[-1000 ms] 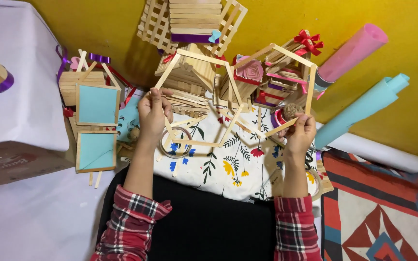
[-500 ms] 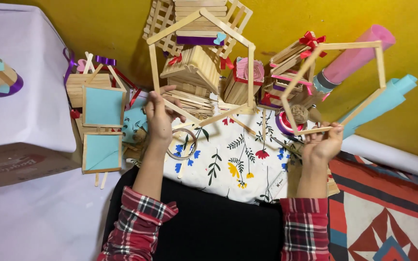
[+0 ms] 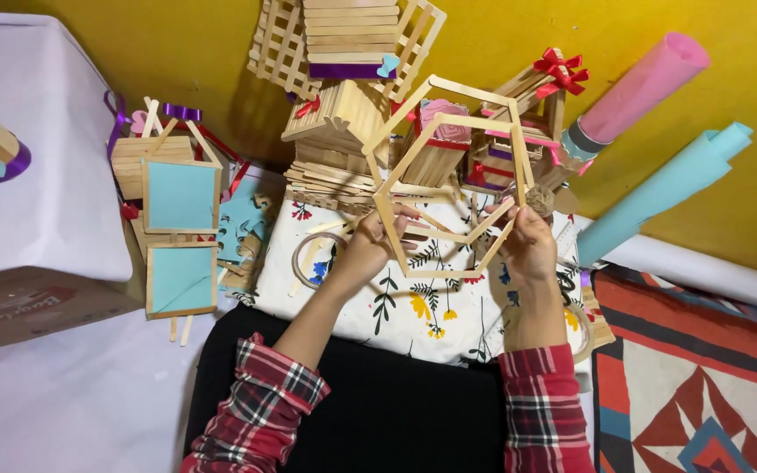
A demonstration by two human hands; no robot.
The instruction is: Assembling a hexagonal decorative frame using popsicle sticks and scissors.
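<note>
A white cloth printed with flowers and leaves lies under both hands, carrying a clear tape roll just left of the left hand and stacked wooden stick houses beyond it.

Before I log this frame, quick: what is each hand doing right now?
Left hand: closed on the left side of the hexagonal stick frames.
Right hand: closed on their right side.
</note>
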